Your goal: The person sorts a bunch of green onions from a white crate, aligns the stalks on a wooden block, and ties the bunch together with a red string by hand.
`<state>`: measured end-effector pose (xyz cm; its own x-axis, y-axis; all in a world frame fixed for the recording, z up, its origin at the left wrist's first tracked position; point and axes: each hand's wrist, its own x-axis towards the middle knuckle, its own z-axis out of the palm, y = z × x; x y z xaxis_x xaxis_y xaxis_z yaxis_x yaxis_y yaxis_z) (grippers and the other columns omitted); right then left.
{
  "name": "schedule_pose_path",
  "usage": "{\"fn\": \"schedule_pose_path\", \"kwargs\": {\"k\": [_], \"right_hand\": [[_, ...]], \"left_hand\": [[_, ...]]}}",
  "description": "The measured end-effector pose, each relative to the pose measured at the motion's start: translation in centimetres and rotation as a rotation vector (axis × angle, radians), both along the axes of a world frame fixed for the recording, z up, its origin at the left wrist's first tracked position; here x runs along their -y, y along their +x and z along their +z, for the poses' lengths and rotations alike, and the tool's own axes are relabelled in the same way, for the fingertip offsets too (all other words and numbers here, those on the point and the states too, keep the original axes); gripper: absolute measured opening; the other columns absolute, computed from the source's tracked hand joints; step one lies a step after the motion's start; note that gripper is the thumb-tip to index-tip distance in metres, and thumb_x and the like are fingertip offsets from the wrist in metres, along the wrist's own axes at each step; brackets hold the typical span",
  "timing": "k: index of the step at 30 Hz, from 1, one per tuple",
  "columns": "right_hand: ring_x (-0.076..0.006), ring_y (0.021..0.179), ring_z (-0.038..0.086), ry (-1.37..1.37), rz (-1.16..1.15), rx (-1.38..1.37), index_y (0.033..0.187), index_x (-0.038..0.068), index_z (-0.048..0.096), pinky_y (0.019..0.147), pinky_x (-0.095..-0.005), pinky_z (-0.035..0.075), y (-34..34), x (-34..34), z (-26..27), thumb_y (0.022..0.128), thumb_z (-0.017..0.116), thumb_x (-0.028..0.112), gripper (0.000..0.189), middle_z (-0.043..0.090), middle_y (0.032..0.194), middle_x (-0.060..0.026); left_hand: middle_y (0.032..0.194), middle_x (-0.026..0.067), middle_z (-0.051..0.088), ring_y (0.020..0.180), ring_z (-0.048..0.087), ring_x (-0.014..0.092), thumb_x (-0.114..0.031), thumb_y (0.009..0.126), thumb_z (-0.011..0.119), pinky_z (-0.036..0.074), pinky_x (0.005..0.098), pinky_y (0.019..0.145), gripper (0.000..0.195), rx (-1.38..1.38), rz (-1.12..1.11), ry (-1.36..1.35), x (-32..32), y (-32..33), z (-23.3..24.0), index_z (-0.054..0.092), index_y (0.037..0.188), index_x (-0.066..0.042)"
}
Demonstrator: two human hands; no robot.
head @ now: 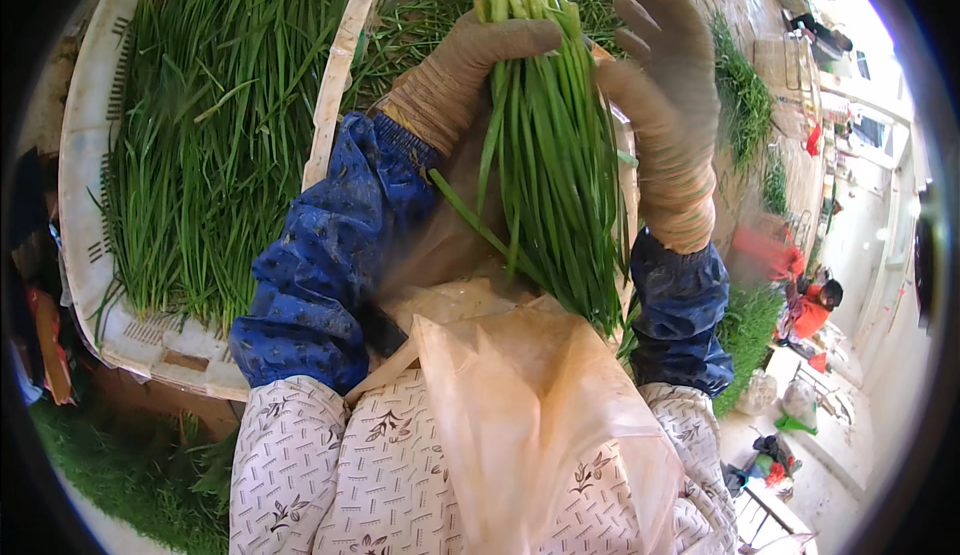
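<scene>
A bunch of long green leafy stalks, which look like garlic chives, hangs before me with its pale cut ends at the top. Gripping it just below those ends is my left hand, in a brown glove with the thumb across the front. My right hand, gloved alike and blurred, is raised just right of the bunch. Its fingers are spread and nothing is in them. The leaf tips droop towards the translucent plastic apron on my lap.
On the left, a white plastic crate holds many more stalks. Loose trimmings lie behind my hands. More greens are heaped at the right. A person in red sits farther off, and another person is beyond.
</scene>
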<state>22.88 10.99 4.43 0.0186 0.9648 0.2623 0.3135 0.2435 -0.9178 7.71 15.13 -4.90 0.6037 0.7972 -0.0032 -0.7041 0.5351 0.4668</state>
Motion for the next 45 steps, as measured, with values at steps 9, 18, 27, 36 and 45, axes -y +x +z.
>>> {"fn": "schedule_pose_path", "kwargs": {"k": [9,18,27,36,45], "right_hand": [[-0.0274,0.103,0.062,-0.207,0.011,-0.090,0.118,0.004,0.061,0.086,-0.0379,0.051,1.2,3.0,-2.4,0.078,0.078,0.028,0.050,0.065,0.108,-0.0124],[-0.0331,0.099,0.064,-0.142,-0.312,0.348,0.095,-0.001,0.070,0.083,-0.0418,0.052,3.9,6.6,-0.6,0.066,0.084,0.031,0.045,0.065,0.098,-0.0179],[-0.0294,0.129,0.051,-0.241,-0.093,0.232,0.151,0.002,0.030,0.106,-0.0371,0.042,5.6,8.1,2.7,0.069,0.088,0.022,0.103,0.055,0.136,-0.0195],[-0.0268,0.139,0.040,0.103,-0.093,0.018,0.160,0.004,0.017,0.117,-0.0347,0.028,7.4,7.9,4.9,0.052,0.100,0.036,0.140,0.045,0.150,-0.0185],[-0.0191,0.137,0.039,-0.321,-0.068,-0.210,0.161,0.007,0.011,0.113,-0.0294,0.033,5.2,4.1,2.9,0.060,0.086,-0.001,0.126,0.043,0.151,-0.0114]], "left_hand": [[0.103,0.0110,0.070,0.092,0.068,0.019,-0.043,0.091,0.067,0.057,0.0344,0.084,0.048,-0.157,0.010,0.024,0.6,0.7,2.9,0.066,0.113,0.000],[0.123,0.0129,0.063,0.110,0.062,0.023,-0.055,0.093,0.064,0.050,0.0362,0.099,0.065,-0.323,0.036,0.161,1.0,3.7,6.4,0.057,0.130,-0.001],[0.111,0.0143,0.070,0.104,0.069,0.026,-0.018,0.088,0.071,0.058,0.0366,0.090,0.036,-0.382,-0.097,0.219,-1.2,7.1,9.9,0.066,0.116,0.003],[0.101,0.0160,0.067,0.090,0.070,0.031,0.000,0.080,0.071,0.062,0.0455,0.076,0.069,-0.256,0.113,0.464,-1.8,9.3,14.1,0.044,0.142,-0.012],[0.099,0.0144,0.069,0.091,0.071,0.028,-0.015,0.089,0.067,0.061,0.0399,0.079,0.029,-0.285,0.120,0.164,-1.7,8.0,14.1,0.062,0.112,0.003]]}}
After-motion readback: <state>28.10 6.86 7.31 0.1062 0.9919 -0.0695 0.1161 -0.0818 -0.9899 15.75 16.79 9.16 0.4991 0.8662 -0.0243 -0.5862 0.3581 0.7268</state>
